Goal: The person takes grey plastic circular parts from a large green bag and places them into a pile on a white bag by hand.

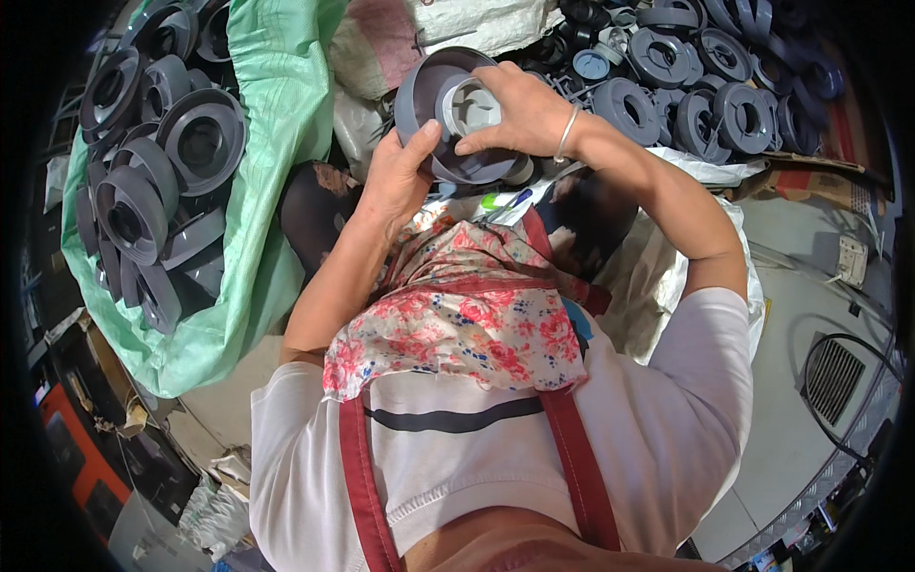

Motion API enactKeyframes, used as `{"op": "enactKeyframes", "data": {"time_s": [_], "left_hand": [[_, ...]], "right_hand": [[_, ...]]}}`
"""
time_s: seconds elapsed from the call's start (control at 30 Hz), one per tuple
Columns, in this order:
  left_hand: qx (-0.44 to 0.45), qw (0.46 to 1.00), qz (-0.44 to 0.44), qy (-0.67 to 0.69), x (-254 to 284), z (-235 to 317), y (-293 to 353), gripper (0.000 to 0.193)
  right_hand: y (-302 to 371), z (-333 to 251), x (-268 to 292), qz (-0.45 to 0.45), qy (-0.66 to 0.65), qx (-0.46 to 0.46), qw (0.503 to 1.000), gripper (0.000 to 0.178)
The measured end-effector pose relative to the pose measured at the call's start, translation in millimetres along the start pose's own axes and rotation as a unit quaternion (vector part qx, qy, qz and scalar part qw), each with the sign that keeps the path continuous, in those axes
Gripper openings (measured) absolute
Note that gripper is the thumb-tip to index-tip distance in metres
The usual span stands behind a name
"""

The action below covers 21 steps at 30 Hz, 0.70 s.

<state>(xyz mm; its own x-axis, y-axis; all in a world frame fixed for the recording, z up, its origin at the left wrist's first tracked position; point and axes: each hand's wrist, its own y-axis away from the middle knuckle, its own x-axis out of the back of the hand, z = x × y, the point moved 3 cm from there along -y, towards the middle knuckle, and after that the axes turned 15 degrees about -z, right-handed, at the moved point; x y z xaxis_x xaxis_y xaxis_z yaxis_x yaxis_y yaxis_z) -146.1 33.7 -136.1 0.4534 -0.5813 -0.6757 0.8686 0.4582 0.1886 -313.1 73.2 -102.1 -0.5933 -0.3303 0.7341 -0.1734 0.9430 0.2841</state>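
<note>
White shirt (658, 419) and red apron straps (362, 486) fill the bottom centre of the frame, closest to the lens. Floral apron (457, 334), red and blue print on white, is bunched above them, mid-frame.

Gray bowl-shaped part (419, 91) is held up at top centre, open side facing the camera. Pale ring piece (469, 107) sits inside the bowl's opening. Left hand (400, 181): partly closed, gripping the bowl's lower-left rim, thumb over the edge; its other fingers are mostly hidden behind. Right hand (519, 110): curled round the pale ring piece from the right, thumb at its lower edge, fingers over its top. Pale bracelet (567, 131) on the right wrist.

Upper left: green sack (286, 76), mouth open, full of gray round parts (205, 143), stacked at all angles. Upper right: heap of gray rings (607, 107), plus a blue round piece (591, 64) among them. White sack (486, 21) at the top edge, just above the bowl. Right side: cardboard (829, 186) below the heap, white socket box (851, 259), dark slatted vent (834, 378) with a black cable (808, 367) looping over it. Lower left edge: orange object (71, 448), kind unclear.
</note>
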Motion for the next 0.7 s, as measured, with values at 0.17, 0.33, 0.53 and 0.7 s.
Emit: {"op": "enactKeyframes", "data": {"time_s": [0.17, 0.33, 0.53, 0.7], "left_hand": [[0.05, 0.999, -0.013, -0.018, -4.3, 10.1, 16.2, 0.044], [0.034, 0.999, -0.019, -0.036, -12.3, 10.7, 22.3, 0.046], [-0.144, 0.86, 0.207, -0.443, -6.3, 86.1, 32.6, 0.043], [-0.623, 0.611, 0.164, -0.46, -1.6, 223.6, 79.0, 0.017]], "right_hand": [[12.0, -21.4, -3.5, -0.049, 0.116, 0.12, 0.985, 0.068], [20.0, -17.8, -4.2, 0.026, -0.076, 0.114, 0.99, 0.06], [24.5, 42.2, -7.9, -0.055, 0.031, -0.007, 0.998, 0.077], [66.0, 200.6, 3.5, 0.029, 0.056, -0.429, 0.901, 0.075]]}}
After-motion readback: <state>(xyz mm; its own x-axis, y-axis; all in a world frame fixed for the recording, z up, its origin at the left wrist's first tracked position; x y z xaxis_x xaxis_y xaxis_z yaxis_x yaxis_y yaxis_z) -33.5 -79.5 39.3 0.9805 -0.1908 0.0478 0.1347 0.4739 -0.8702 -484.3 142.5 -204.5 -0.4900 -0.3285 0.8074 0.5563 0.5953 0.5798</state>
